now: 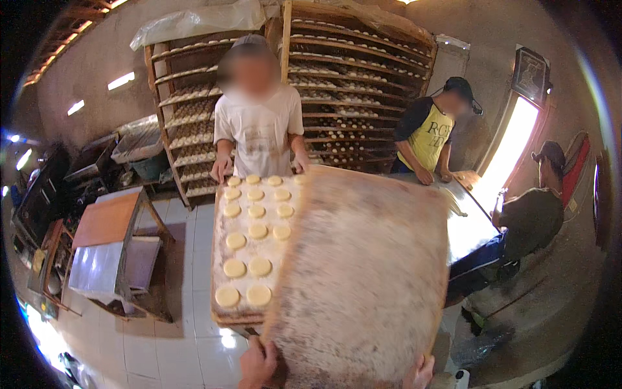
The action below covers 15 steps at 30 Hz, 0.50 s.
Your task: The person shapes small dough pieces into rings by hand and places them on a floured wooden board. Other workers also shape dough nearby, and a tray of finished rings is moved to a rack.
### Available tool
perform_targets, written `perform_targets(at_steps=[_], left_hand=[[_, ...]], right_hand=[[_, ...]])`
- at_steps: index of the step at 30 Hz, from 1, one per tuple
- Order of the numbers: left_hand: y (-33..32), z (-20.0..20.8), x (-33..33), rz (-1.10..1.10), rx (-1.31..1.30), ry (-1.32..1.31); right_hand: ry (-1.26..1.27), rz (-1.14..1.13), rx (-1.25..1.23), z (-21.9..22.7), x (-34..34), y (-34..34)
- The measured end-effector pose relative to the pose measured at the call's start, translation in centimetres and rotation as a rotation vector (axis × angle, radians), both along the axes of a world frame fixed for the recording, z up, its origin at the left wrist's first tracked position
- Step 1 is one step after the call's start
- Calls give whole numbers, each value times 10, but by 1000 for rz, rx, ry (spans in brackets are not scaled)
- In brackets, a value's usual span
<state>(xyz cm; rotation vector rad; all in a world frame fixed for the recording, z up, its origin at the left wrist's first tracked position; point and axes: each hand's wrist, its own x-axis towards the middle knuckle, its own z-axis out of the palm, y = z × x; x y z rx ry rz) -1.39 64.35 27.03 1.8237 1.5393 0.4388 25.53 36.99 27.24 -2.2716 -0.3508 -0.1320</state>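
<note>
A large wooden board (363,272), bare and dusted with flour, tilts up in front of me. My left hand (258,364) is closed on its near left edge, and my right hand (422,373) grips the near right edge; some fingers are hidden behind the wood. Partly covered by this board, a second board (220,256) lies to the left. Flat round dough pieces (257,231) stand on it in rows. At its far side a co-worker in a pale shirt (259,123) has both hands close to the board's edge.
Behind rise wooden racks (363,61) filled with boards of dough pieces. To the right, a person in a yellow and dark shirt (431,133) and another in dark clothes (532,217) stand at a shiny table (470,223). A low wooden stand (107,227) occupies the left floor.
</note>
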Motion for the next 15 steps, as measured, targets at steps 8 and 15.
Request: perform_targets(at_steps=[8,15], left_hand=[[-127,-59,76,-550,-358,-8],[-148,-141,96,-479,-320,18]], right_hand=[[314,-419,-62,-130,-47,-221],[447,-517,-12,-196,-60,-258]])
